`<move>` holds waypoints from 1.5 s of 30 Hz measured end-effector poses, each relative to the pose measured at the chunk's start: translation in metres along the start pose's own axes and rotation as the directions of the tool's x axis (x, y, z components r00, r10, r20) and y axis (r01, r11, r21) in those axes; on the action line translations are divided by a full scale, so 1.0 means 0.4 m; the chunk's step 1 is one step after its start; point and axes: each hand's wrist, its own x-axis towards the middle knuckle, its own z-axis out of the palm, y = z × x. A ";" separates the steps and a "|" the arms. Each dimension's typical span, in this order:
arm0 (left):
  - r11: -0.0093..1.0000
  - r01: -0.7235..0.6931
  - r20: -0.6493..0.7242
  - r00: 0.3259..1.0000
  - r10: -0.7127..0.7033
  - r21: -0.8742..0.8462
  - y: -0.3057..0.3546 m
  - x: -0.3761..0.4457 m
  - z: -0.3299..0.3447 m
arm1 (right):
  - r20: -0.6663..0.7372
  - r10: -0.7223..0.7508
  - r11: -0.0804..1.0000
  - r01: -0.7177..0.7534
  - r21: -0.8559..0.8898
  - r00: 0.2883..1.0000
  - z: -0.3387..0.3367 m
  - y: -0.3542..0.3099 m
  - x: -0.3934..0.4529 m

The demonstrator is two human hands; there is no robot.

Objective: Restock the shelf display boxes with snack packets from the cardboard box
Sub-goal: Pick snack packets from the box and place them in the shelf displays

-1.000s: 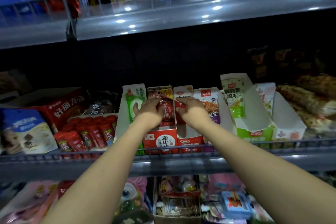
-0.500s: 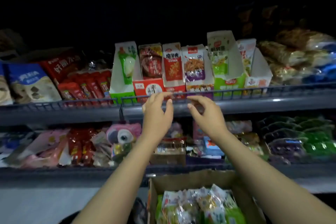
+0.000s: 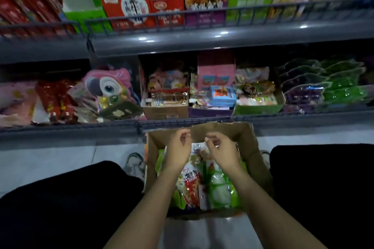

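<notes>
The shelving (image 3: 202,38) filled the far half of the view, two grey tiers with wire rails along their fronts. On the upper tier the display boxes (image 3: 129,4) stood side by side behind the rail: a green and white one at the left, two red ones, a purple one, another green one and a white one at the right. Red packets (image 3: 24,8) lay stacked to their left. The lower tier held mixed goods, among them a pink parrot pack (image 3: 109,89) at the left, a small brown carton (image 3: 167,110) in the middle and green bags (image 3: 344,89) at the right.

Your dark-clothed knees (image 3: 70,204) flanked the near floor, and between them sat the open cardboard box (image 3: 251,147), just in front of the lower tier. Snack packets (image 3: 202,184) lay loose inside it, red and white ones to the left, green ones to the right.

Your left hand (image 3: 178,147) and your right hand (image 3: 222,149) hung over the far part of the box, close together but apart. Both had fingers curled loosely inward and grasped nothing, with the packets lying below them.
</notes>
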 end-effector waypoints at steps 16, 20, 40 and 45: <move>0.907 0.391 0.217 0.883 -0.417 0.156 -0.359 0.027 0.144 | 0.393 0.402 0.913 -0.394 -0.105 0.827 0.168 0.317 0.000; 0.887 0.440 0.198 0.865 -0.461 0.141 -0.392 0.045 0.160 | 0.470 0.416 0.896 -0.440 -0.064 0.779 0.192 0.324 0.011; 0.831 0.507 0.252 0.856 -0.452 -0.230 -0.222 0.107 0.112 | 0.334 0.368 0.886 -0.436 0.159 0.868 0.171 0.238 0.060; 0.814 0.443 0.228 0.895 -0.383 -0.375 -0.086 0.121 0.045 | 0.261 0.245 0.884 -0.326 0.335 0.934 0.093 0.118 0.092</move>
